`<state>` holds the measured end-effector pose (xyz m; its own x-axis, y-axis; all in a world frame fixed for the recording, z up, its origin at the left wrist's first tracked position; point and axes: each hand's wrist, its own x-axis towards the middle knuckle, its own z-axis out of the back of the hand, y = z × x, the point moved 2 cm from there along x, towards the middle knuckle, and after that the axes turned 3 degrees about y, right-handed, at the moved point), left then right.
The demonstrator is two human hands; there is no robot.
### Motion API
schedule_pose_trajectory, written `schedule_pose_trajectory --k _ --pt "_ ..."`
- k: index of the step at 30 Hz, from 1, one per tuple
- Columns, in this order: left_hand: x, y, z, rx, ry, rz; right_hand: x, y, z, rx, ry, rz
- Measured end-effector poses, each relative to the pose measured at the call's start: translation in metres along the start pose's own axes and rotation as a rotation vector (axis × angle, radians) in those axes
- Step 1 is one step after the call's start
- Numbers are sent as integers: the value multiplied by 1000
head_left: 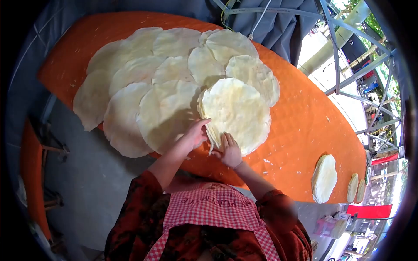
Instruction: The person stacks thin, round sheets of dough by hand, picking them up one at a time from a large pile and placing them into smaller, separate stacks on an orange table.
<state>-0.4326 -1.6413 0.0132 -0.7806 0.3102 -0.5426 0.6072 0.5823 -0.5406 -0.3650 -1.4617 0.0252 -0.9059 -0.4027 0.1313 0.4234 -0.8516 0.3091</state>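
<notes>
A thick stack of thin round flatbread sheets (237, 113) lies on the orange table. My left hand (196, 134) is at the stack's lower left side, its fingers closed at the edge of the layers. Near the stack's lower edge, my right hand (228, 152) rests with its fingers extended over the sheets. Many more pale round sheets (170, 111) overlap one another on the left and back of the table, beside the stack. What lies under my left fingertips is hard to make out.
The orange table (313, 130) has scattered crumbs. Smaller stacks of sheets (325, 178) lie at its right end. Metal poles (335, 52) and a grey tarp (278, 32) stand behind it. Another orange surface (32, 174) is at the far left.
</notes>
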Motion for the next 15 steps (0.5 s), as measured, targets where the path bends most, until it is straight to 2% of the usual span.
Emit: schedule_pose_trajectory --k 4,6,9,10,13,14,15 --pt "13 11 3 -143 164 115 -5 -6 -18 -94 -57 -33" --pt "7 8 -7 -161 143 119 -2 -10 -23 -141 -146 -48" --pt "5 8 -12 -216 160 136 6 -15 3 19 -100 -112" --pt "2 7 -17 -255 178 141 11 -15 13 42 -213 -86" --pt "0 -5 -35 -294 325 94 47 -40 63 149 335 -432" --pt "4 -8 -40 -307 375 68 66 -67 76 137 295 -423" --pt "6 -11 -45 -320 422 44 92 -97 100 257 223 -408"
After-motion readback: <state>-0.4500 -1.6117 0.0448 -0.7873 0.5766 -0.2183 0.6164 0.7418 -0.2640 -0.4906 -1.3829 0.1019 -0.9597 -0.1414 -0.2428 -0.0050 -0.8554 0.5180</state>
